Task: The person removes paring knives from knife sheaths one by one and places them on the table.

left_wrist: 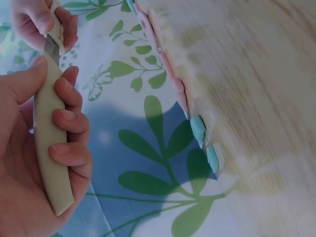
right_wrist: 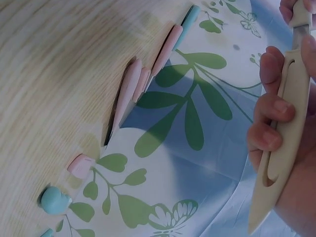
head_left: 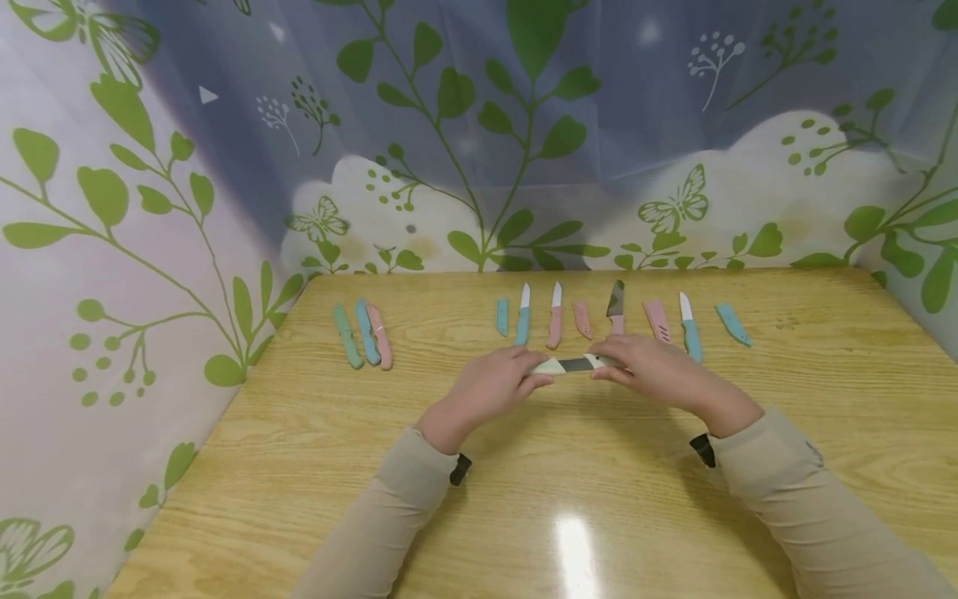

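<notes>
My left hand [head_left: 497, 383] grips the cream handle [left_wrist: 52, 143] of a knife, fingers wrapped round it. Over its blade [head_left: 576, 364] sits a cream sheath [right_wrist: 291, 108] with a long slot, held by my right hand [head_left: 659, 373]. A short stretch of bare blade shows between handle and sheath. Both hands are above the table, with the knife lying crosswise between them. Just beyond it are a pink-handled knife [head_left: 615, 304] with a dark blade, a pink knife [head_left: 555, 323] and a blue knife [head_left: 522, 324], all unsheathed.
Along the table's [head_left: 299, 466] back lie a blue sheath [head_left: 501, 318], two pink sheaths [head_left: 657, 320], another blue knife [head_left: 690, 331] and a second blue sheath [head_left: 733, 324]. Green [head_left: 348, 337], blue and pink folded or sheathed knives are grouped at left. A leaf-patterned cloth [head_left: 419, 208] hangs behind.
</notes>
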`<state>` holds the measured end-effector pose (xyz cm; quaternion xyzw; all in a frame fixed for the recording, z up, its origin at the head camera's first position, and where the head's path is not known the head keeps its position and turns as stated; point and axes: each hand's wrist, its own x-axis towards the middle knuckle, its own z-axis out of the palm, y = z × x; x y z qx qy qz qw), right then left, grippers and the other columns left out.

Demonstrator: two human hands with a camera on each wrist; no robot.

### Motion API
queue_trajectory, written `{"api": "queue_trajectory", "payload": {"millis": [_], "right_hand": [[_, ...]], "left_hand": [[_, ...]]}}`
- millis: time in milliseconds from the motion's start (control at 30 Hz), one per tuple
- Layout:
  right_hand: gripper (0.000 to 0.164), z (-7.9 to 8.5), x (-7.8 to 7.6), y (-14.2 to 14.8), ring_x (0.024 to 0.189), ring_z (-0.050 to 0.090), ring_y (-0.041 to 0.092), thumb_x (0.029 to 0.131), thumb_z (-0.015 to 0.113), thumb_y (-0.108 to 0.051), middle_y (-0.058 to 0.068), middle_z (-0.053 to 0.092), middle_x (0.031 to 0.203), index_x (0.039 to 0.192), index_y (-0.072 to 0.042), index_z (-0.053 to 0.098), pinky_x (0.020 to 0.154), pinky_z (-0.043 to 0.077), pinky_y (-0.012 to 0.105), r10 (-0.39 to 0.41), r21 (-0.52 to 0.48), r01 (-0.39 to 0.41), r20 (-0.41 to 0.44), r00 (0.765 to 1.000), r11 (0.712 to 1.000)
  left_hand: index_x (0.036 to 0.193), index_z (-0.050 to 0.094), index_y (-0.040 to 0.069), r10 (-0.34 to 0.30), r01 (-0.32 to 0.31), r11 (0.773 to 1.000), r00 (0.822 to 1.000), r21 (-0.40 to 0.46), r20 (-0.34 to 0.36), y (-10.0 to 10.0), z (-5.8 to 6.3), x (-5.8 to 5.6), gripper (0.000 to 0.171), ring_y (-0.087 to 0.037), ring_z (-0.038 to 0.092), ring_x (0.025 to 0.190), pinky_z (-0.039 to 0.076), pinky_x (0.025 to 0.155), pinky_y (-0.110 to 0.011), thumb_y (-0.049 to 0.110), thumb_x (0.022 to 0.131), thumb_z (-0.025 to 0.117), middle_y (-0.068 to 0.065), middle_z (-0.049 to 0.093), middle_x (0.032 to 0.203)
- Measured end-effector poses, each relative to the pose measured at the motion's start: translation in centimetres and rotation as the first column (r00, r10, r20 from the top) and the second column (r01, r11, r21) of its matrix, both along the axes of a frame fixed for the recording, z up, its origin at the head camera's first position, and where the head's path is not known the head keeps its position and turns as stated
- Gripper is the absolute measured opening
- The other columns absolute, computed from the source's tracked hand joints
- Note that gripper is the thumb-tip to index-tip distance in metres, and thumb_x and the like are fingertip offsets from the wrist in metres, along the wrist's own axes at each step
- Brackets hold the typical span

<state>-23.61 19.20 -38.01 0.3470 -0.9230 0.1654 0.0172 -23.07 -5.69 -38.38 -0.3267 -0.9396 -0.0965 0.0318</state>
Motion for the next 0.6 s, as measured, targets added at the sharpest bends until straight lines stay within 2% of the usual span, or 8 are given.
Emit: {"api": "queue_trajectory", "payload": {"millis": [333,600], "right_hand": [[0.039,0.20,-0.02,0.14,0.104,0.064,0.031,0.098,0.057,-0.025,0.016,0.065,0.117,0.127,0.001,0.060,0.086,0.053,0.045,-0.001,0.011,0.001,0.003,1.000,1.000],[0.040,0.27,-0.01,0.24,0.109,0.062,0.034,0.099,0.055,-0.027,0.018,0.063,0.123,0.129,0.000,0.059,0.089,0.051,0.049,-0.019,0.017,0.019,0.025,0.999,1.000]], "left_hand": [[0.128,0.062,0.014,0.002,-0.002,1.000,1.000,0.016,-0.008,-0.11,-0.14,-0.09,0.040,-0.018,0.065,0.103,0.055,0.080,-0.036,0.040,0.099,0.052,-0.004,0.067,0.117],[0.128,0.062,0.014,0.015,-0.015,1.000,1.000,0.021,0.001,-0.22,-0.02,0.02,0.040,-0.019,0.065,0.105,0.055,0.082,-0.036,0.040,0.099,0.053,-0.005,0.066,0.118]]}}
